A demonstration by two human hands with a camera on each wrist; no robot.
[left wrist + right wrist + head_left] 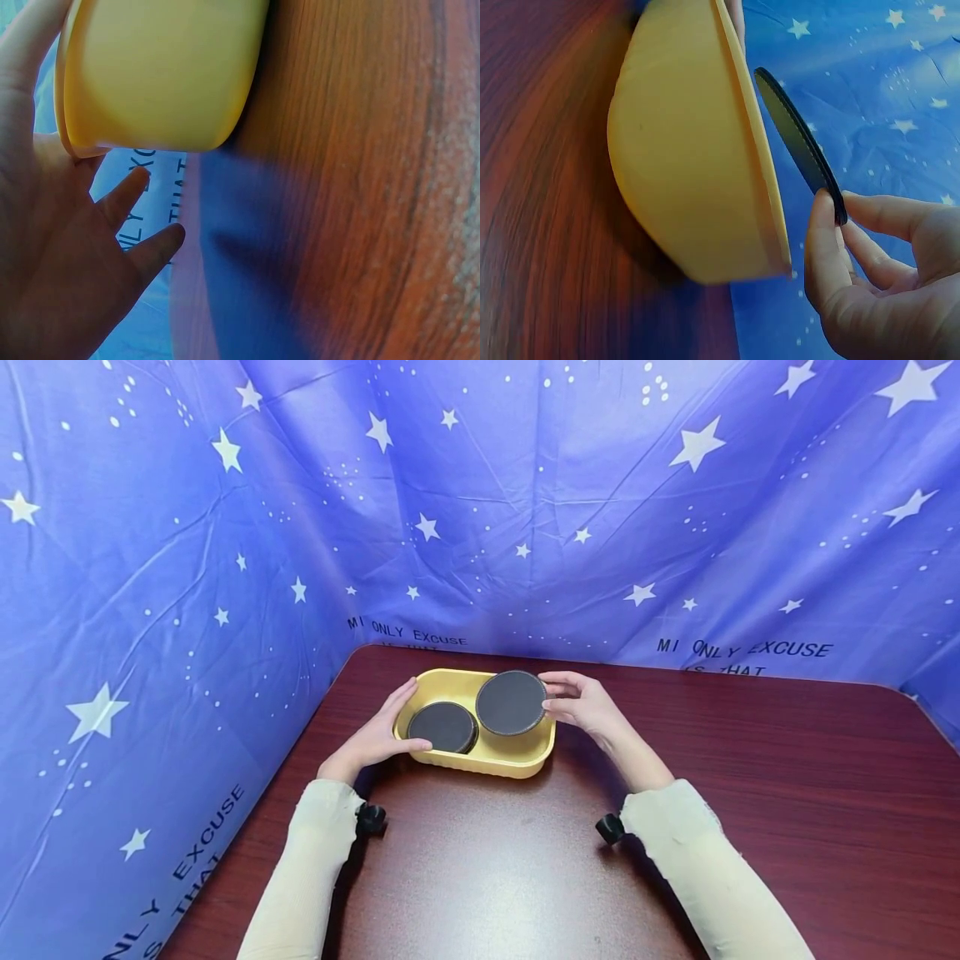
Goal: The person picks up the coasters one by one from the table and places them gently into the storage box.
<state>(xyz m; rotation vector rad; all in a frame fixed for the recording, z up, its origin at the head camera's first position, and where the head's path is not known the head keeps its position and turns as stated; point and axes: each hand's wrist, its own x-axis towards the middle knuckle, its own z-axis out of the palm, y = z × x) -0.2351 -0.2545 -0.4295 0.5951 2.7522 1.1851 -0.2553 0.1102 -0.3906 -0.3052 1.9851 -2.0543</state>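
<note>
A yellow oblong plastic basket (517,768) stands upright on the table. My left hand (380,727) grips its left end, the thumb over the near rim and fingers at the far side; in the left wrist view two fingers (161,251) spread free below the basket's wall. Inside, at the left, lies a short stack of round black coasters (442,727). With thumb and fingertips my right hand (581,702) pinches the edge of another black coaster (512,702) with a stitched border. It is tilted above the basket's right half, and the right wrist view shows it apart from the rim.
The dark red wooden table (750,793) spreads out on both sides and in front. Blue cloth with white stars (540,527) hangs behind the table and along its left side. A black band (611,828) sits at each sleeve cuff.
</note>
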